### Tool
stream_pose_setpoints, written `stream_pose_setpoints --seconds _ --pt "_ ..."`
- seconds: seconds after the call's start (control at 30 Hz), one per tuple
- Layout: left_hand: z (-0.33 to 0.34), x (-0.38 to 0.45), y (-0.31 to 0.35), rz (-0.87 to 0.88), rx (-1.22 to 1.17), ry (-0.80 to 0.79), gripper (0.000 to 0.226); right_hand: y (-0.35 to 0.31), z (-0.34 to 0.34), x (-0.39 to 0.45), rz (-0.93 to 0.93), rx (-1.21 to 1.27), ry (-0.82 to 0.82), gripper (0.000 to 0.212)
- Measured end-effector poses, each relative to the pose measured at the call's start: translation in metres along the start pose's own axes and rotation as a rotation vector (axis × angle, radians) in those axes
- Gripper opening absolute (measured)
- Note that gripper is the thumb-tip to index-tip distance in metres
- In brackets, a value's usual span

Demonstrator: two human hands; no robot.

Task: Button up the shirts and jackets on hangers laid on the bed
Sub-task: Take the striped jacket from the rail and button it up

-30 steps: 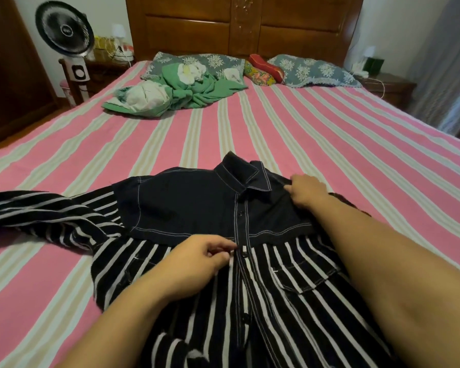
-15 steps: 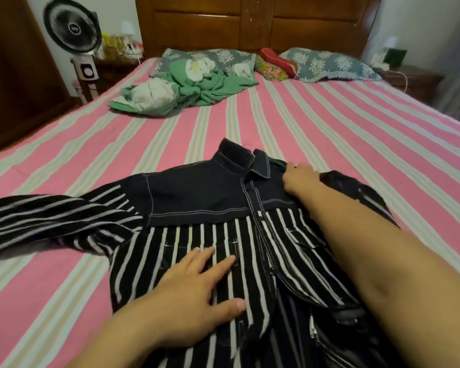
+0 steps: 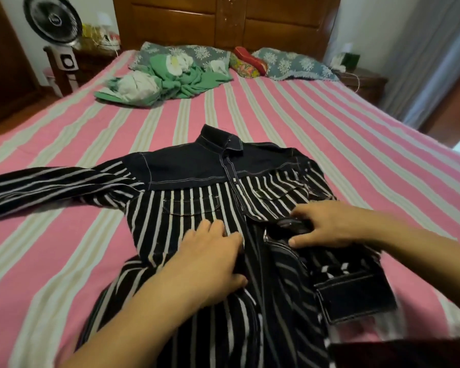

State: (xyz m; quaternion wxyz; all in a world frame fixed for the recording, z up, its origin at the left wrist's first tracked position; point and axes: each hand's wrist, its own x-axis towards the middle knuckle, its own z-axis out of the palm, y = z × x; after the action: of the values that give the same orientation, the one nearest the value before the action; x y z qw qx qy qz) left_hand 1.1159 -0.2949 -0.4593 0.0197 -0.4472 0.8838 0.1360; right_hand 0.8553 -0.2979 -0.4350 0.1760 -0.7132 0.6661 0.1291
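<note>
Centre frame, our left hand point(image 3: 210, 257) presses flat left of the shirt point(image 3: 186, 208) placket; right hand point(image 3: 327, 224) pinches its right edge, nearer.

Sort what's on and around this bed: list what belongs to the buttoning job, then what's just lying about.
Job: striped shirt; left hand, resting on it; right hand, at the front opening.

Lying about: green cloth heap; pillows; fan; bed.

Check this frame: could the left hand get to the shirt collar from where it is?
Probably yes. The left hand lies flat on the striped shirt front, and only flat fabric lies between it and the collar; nothing covers it.
</note>
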Motion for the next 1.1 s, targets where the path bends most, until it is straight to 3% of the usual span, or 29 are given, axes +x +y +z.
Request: stream_pose_setpoints --seconds 0.1,0.2,0.33,0.4,0.43,0.53,0.6,0.73,0.8,0.87,0.93,1.0,1.03,1.07,1.1 --pt "-0.001 -0.034 0.02 0.131 -0.027 0.046 0.018 0.024 -0.003 -0.036 0.07 -0.09 0.048 0.046" --pt "0.013 -0.063 0.036 0.115 0.072 -0.057 0.041 0.033 -0.008 -0.065 0.035 0.116 0.077 0.032" --pt "0.034 -0.092 0.03 -0.018 0.221 -0.085 0.079 0.037 -0.022 -0.106 -0.004 0.458 0.041 0.035" --pt "0.037 -0.097 0.021 -0.033 0.222 -0.059 0.071 0.032 -0.024 -0.112 0.04 0.351 -0.02 0.028" --pt "0.036 -0.097 0.015 -0.014 0.182 -0.026 0.055 0.026 -0.024 -0.112 0.084 0.227 -0.083 0.027" --pt "0.031 -0.094 -0.009 -0.043 -0.02 0.065 0.006 0.021 -0.027 -0.107 0.233 -0.019 -0.15 0.025" --pt "0.017 -0.096 -0.028 -0.074 -0.232 0.042 0.011 0.027 -0.04 -0.107 0.337 -0.183 -0.054 0.023" --pt "-0.031 -0.115 -0.043 0.054 -0.931 0.133 0.015 0.043 -0.086 -0.122 0.497 -0.348 0.283 0.028" --pt "-0.032 -0.114 -0.043 0.099 -0.945 0.091 0.017 0.027 -0.104 -0.137 0.365 -0.146 0.336 0.026" --pt "-0.014 -0.104 -0.033 0.103 -0.624 -0.087 0.011 -0.008 -0.099 -0.149 0.09 0.297 0.254 0.025" --pt "0.005 -0.092 -0.022 0.075 -0.386 -0.212 0.014 -0.052 -0.072 -0.157 -0.144 0.59 -0.104 0.045" --pt "0.013 -0.08 -0.019 -0.055 -0.426 -0.102 0.021 -0.069 -0.035 -0.149 -0.279 0.696 -0.453 0.055" --pt "0.014 -0.075 -0.019 -0.133 -0.491 0.022 0.023 -0.066 -0.021 -0.144 -0.292 0.762 -0.476 0.05" --pt "0.014 -0.072 -0.019 -0.178 -0.53 0.146 0.02 -0.058 -0.009 -0.138 -0.24 0.839 -0.365 0.039" --pt "0.012 -0.071 -0.018 -0.175 -0.53 0.239 0.015 -0.044 0.0 -0.13 -0.127 0.906 -0.139 0.028"
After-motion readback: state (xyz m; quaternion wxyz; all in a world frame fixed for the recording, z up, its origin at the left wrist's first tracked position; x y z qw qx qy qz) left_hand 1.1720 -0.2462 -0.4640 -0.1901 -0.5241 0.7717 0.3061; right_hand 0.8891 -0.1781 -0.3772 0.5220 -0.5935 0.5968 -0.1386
